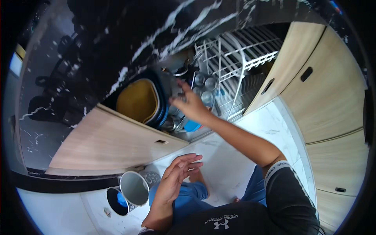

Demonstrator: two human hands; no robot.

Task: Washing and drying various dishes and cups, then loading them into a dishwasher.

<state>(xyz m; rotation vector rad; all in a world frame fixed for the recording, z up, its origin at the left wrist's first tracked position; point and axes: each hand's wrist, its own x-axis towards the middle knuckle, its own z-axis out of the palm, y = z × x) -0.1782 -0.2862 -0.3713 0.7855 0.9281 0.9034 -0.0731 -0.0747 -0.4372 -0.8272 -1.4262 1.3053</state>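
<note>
My right hand [191,104] reaches into an open lower cabinet, fingers spread, with nothing seen in its grasp. On its left stands a nested stack of tubs, an ochre-yellow one [136,100] inside dark blue ones [163,110]. Beside the fingers on the right is a metal tray with round cups [207,97]. Just below the hand lie a bright blue item [192,125] and a shiny metal vessel [169,123]. My left hand [179,173] is held over the floor by my knee, empty, its fingers slightly apart. Whatever lies behind my right fingers is hidden or blurred.
A white wire rack [232,63] fills the cabinet's right side. Overhead juts a black marble-patterned countertop [117,41]. Wooden cabinet doors stand left [117,141] and right [320,79]. Two bins, one grey-lined [134,188] and one dark inside [116,202], stand on the floor [226,173].
</note>
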